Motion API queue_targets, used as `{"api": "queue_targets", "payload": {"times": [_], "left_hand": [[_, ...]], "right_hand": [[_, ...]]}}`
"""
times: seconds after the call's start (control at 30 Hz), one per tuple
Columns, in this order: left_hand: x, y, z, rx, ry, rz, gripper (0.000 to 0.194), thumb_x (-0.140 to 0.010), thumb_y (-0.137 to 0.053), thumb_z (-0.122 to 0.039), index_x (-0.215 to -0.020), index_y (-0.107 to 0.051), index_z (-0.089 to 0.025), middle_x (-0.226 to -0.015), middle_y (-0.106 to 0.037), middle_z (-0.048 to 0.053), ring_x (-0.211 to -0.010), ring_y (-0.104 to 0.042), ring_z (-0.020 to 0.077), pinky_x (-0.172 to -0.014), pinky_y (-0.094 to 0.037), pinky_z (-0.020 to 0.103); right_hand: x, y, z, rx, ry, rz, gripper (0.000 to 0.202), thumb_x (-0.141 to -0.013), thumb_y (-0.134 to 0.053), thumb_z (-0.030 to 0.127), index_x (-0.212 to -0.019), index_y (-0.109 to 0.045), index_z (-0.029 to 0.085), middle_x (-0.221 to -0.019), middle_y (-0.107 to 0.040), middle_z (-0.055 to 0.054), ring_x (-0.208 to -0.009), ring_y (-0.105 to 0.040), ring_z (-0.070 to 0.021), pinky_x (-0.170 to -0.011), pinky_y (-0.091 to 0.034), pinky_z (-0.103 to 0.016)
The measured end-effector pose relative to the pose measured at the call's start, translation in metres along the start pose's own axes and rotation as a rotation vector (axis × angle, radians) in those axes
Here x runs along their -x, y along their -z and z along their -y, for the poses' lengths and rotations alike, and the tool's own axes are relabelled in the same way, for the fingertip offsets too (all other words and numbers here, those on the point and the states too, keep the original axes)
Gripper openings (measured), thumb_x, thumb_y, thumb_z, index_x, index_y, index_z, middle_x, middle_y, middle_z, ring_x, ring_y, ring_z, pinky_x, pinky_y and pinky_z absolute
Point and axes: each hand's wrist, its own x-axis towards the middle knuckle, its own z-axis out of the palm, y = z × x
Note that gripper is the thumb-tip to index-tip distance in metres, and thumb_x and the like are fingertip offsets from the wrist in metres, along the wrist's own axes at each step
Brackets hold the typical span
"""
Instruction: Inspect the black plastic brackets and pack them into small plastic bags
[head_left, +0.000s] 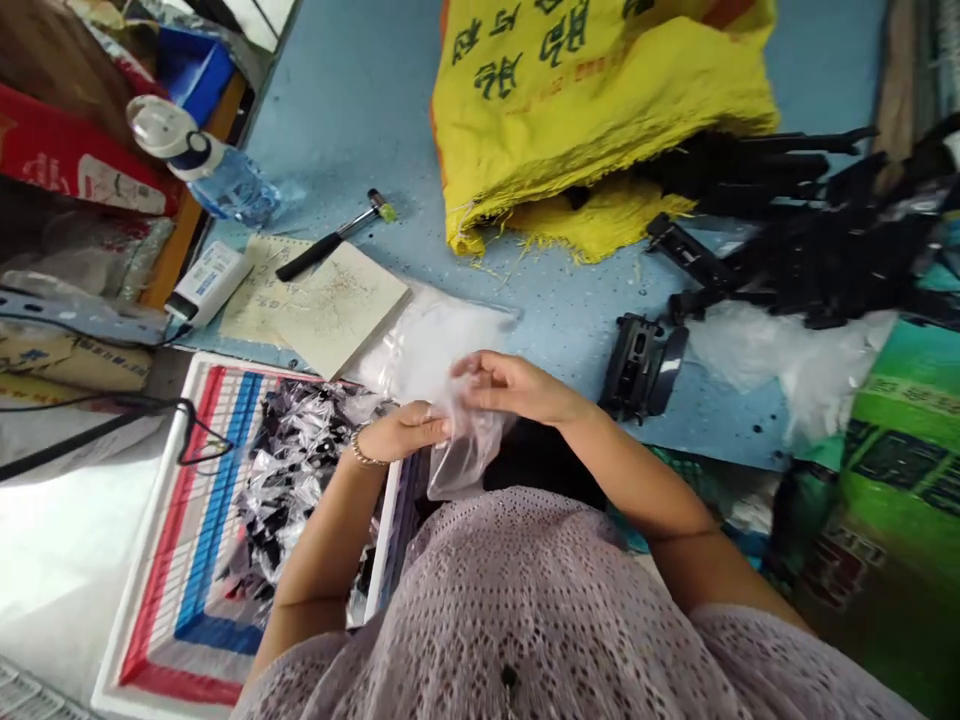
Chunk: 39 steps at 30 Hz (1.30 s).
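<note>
**Two hands working a clear plastic bag open at the table's edge**

Near the middle of the frame, the person holds a small clear plastic bag [465,450] between both hands, just above the lap. The left hand [405,430] is curled closed around the bag's left edge, thumb and fingers pinching the film; a beaded bracelet [364,455] sits at that wrist. The right hand [517,385] comes in from the right, its fingertips [469,370] pressed together on the bag's upper edge, the rest of the hand loosely bent. The bag hangs down limp below the grip.

Doing this well, I'd judge, means keeping the pinches at the very rim and on opposite layers of film, so the mouth parts rather than sliding; thin film clings and tears if pulled hard.

At lower left, a striped tray [161,560] holds a heap of small bagged dark pieces [292,470]. Just behind the hands lies a stack of clear bags [435,335]. A black plastic part [641,365] sits to the right on the blue table [352,110], with a small hammer [334,238] at upper left and a yellow sack [600,110] at the top.
</note>
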Motion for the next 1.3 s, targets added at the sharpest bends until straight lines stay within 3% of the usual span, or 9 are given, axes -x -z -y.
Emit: {"api": "queue_targets", "payload": {"times": [0.1, 0.37, 0.53, 0.63, 0.73, 0.83, 0.97, 1.13, 1.3], "left_hand": [[-0.027, 0.010, -0.024, -0.115, 0.035, 0.102, 0.031, -0.083, -0.081, -0.046, -0.074, -0.078, -0.017, -0.073, -0.075, 0.006, -0.069, -0.068, 0.0179, -0.069, -0.057, 0.030], [-0.077, 0.003, -0.029, 0.468, -0.032, -0.369, 0.042, -0.066, -0.093, -0.048, -0.066, -0.065, -0.017, -0.062, -0.068, -0.001, -0.058, -0.067, 0.0143, -0.070, -0.064, 0.034], [-0.080, -0.017, -0.030, 0.625, 0.033, -0.162, 0.059, -0.075, -0.075, -0.075, -0.096, -0.069, -0.020, -0.095, -0.078, 0.009, -0.093, -0.077, 0.0277, -0.085, -0.064, 0.047], [-0.073, -0.030, -0.023, 0.551, 0.090, -0.030, 0.067, -0.067, -0.093, -0.048, -0.124, -0.066, -0.025, -0.104, -0.077, 0.008, -0.092, -0.078, 0.0260, -0.080, -0.064, 0.040], [-0.072, -0.045, -0.012, 0.499, 0.163, 0.017, 0.063, -0.063, -0.097, -0.024, -0.120, -0.069, -0.022, -0.086, -0.075, 0.002, -0.071, -0.073, 0.0168, -0.068, -0.060, 0.029], [-0.080, -0.057, -0.005, 0.558, 0.068, -0.185, 0.046, -0.067, -0.095, -0.026, -0.107, -0.073, -0.020, -0.077, -0.070, -0.002, -0.065, -0.068, 0.0098, -0.065, -0.057, 0.021], [-0.094, -0.063, -0.004, 0.575, -0.126, -0.402, 0.066, -0.071, -0.091, -0.026, -0.130, -0.063, -0.033, -0.082, -0.066, -0.006, -0.068, -0.065, 0.0071, -0.065, -0.055, 0.018], [-0.091, -0.063, 0.005, 0.291, -0.106, -0.450, 0.072, -0.083, -0.079, -0.031, -0.146, -0.045, -0.033, -0.085, -0.062, -0.002, -0.064, -0.061, 0.0101, -0.061, -0.053, 0.025], [-0.075, -0.060, -0.003, -0.442, -0.482, -0.946, 0.082, -0.074, -0.089, -0.037, -0.143, -0.046, -0.030, -0.124, -0.052, 0.011, -0.111, -0.059, 0.0254, -0.092, -0.056, 0.044]], "right_hand": [[0.009, 0.022, 0.009, 0.030, 0.078, -0.252, 0.031, -0.082, -0.082, 0.046, -0.091, -0.070, 0.019, -0.080, -0.067, 0.000, -0.069, -0.063, -0.0125, -0.064, -0.053, -0.026], [0.008, 0.043, 0.001, -0.107, 0.049, -0.677, 0.049, -0.068, -0.087, 0.063, -0.072, -0.057, 0.024, -0.056, -0.043, 0.008, -0.044, -0.036, -0.0090, -0.037, -0.039, -0.027], [-0.004, 0.048, -0.001, -0.179, 0.109, -0.777, 0.054, -0.066, -0.087, 0.067, -0.071, -0.054, 0.024, -0.059, -0.042, 0.007, -0.048, -0.035, -0.0094, -0.039, -0.032, -0.025], [-0.009, 0.054, -0.003, -0.190, 0.175, -0.839, 0.053, -0.067, -0.087, 0.066, -0.072, -0.055, 0.024, -0.063, -0.045, 0.005, -0.052, -0.037, -0.0098, -0.043, -0.033, -0.024], [-0.012, 0.061, -0.003, -0.289, 0.209, -0.841, 0.050, -0.068, -0.087, 0.064, -0.075, -0.059, 0.024, -0.066, -0.051, 0.004, -0.056, -0.044, -0.0109, -0.047, -0.039, -0.024], [-0.009, 0.066, -0.004, -0.487, 0.113, -0.628, 0.057, -0.073, -0.074, 0.078, -0.086, -0.064, 0.024, -0.076, -0.063, -0.001, -0.069, -0.059, -0.0165, -0.056, -0.050, -0.027], [0.002, 0.055, -0.011, -0.552, -0.052, -0.211, 0.070, -0.067, -0.074, 0.084, -0.099, -0.069, 0.022, -0.091, -0.071, -0.006, -0.084, -0.066, -0.0217, -0.061, -0.055, -0.030], [0.008, 0.043, -0.023, -0.342, 0.047, -0.542, 0.041, -0.068, -0.090, 0.054, -0.086, -0.072, 0.021, -0.077, -0.063, 0.001, -0.067, -0.053, -0.0113, -0.057, -0.041, -0.024], [0.007, 0.048, -0.022, -0.233, 0.087, -0.692, 0.045, -0.067, -0.090, 0.054, -0.068, -0.059, 0.022, -0.062, -0.050, 0.006, -0.059, -0.041, -0.0106, -0.056, -0.032, -0.027]]}}
